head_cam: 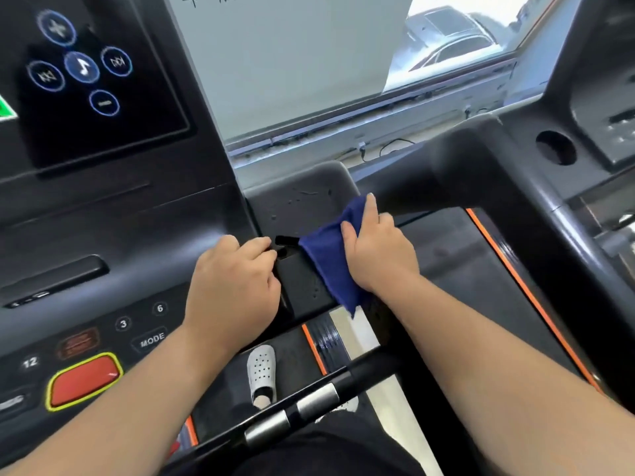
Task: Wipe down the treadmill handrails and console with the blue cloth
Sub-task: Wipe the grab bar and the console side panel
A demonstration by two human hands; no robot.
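Note:
The blue cloth (326,259) lies folded over the right end of the treadmill console (120,228), on its black side tray (302,201). My right hand (378,252) presses on the cloth with fingers spread over it. My left hand (233,283) rests beside it on the tray's left edge, fingers curled against the console and holding nothing that I can see. A black handrail with silver sensor plates (309,403) crosses below my arms.
The console carries a dark touch panel (82,67), numbered keys, a MODE key and a red stop button (82,381). A neighbouring treadmill's frame (515,207) and belt with orange trim stand on the right. A white shoe (263,372) shows below. A window is ahead.

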